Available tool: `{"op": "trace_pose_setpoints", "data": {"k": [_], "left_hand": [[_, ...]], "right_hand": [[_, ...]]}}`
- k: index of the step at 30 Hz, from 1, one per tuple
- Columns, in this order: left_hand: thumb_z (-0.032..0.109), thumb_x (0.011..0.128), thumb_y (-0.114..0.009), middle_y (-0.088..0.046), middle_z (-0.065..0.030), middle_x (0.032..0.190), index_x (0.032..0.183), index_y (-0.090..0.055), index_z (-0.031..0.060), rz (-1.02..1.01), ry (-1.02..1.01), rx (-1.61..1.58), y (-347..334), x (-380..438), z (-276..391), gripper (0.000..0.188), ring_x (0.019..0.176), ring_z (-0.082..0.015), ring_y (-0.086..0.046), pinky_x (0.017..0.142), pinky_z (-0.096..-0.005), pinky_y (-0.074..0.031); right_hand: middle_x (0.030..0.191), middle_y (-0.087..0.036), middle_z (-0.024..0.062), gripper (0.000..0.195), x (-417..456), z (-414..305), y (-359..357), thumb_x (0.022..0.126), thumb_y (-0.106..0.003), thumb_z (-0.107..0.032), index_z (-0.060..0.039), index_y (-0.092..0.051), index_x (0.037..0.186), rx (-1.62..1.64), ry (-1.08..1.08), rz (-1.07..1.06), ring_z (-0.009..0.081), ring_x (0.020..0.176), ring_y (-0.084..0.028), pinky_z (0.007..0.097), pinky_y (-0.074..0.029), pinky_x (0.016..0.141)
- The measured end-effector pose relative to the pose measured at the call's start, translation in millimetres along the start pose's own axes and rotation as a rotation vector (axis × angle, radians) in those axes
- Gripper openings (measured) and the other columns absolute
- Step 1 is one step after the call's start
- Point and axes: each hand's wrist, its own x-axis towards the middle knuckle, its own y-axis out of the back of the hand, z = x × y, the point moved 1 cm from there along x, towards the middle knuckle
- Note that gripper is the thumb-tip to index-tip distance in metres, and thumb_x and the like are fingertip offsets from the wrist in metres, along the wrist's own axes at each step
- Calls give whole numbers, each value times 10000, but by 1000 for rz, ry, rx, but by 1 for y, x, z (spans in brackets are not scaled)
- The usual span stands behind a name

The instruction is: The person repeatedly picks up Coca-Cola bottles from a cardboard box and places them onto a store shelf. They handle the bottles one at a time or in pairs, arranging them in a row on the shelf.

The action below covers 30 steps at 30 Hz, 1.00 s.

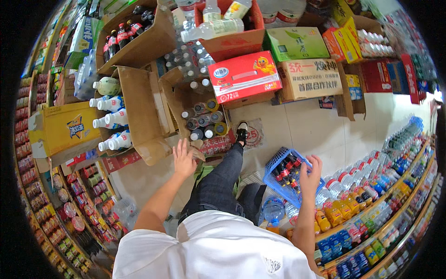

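Note:
My left hand [184, 159], fingers spread and holding nothing, is beside the torn flap of an open cardboard box [170, 82] with capped bottles [205, 120] in it. Whether the fingertips touch the flap I cannot tell. On the right, my right hand [311, 174] is at the rim of a blue plastic basket [270, 174], fingers curled; its grip on the rim is not clear. Dark cola bottles with red labels [285, 169] lie in the basket. A red carton with a duck picture [245, 75] sits beyond the bottle box.
Open cartons hold white bottles [115, 117] at left and cola bottles [122, 36] behind. A brown carton [310, 80] stands ahead at right. Stocked shelves curve along the left [38, 195] and right [376, 226]. Large water bottles [273, 209] stand by the basket, above tiled floor [306, 125].

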Motion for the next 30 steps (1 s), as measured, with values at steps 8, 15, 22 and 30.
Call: {"op": "trace_pose_setpoints", "data": {"k": [8,15,22,30], "left_hand": [[229,694,-544,-394,-203,1224,1244,-342,58,-552,31,-608,-56,68,27,611,1133,-331,-374,928,-365,-328],[243,742,-555,-563,-163,1020,1095,-501,31,-258,448,-1259,-98,122,83,415,959,-262,-534,823,-316,-412],[71,791,-495,-568,-104,1018,1089,-497,20,115,595,-1493,-20,134,67,303,918,-187,-548,805,-283,-424],[42,814,-474,-545,-74,1049,1086,-486,-2,373,650,-1611,55,125,39,276,968,-141,-512,832,-251,-396]], "right_hand": [[1048,-466,155,219,100,-85,-63,712,-543,-24,-43,-524,929,-21,290,-232,290,918,-490,307,-442,704],[1015,-494,120,207,150,-125,-101,713,-555,-59,-64,-532,919,-85,427,-471,285,876,-515,320,-444,682],[974,-497,131,183,190,-153,-161,716,-551,-83,-54,-533,897,-63,575,-768,309,900,-502,352,-421,759],[973,-498,130,154,195,-206,-195,741,-531,-85,-31,-528,885,27,779,-887,302,910,-501,354,-418,762]]}}
